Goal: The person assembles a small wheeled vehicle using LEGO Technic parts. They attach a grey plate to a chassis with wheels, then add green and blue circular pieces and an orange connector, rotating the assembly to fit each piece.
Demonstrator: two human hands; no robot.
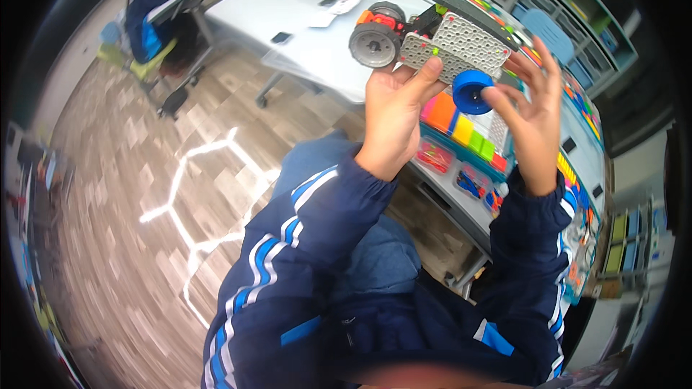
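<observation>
Classroom bench (310,43) and wood-patterned floor behind: left hand (393,112) clamps a grey perforated-plate toy vehicle (432,39) aloft, steadying it, while right hand (533,112) pinches a blue wheel (471,91) just beside its plate, above sorted part trays (468,140).

Classroom or maker lab for building-kit robotics. Evidence: long pale grey tables (303,21) on metal legs; open wall shelving (577,0) stocked with coloured bins; a compartment tray of bright plastic construction pieces (468,133) on the nearest table; wood-pattern floor (122,194) marked with white hexagon lines; a second seated person (148,7) at a far table on a yellow-green chair (151,65).
</observation>
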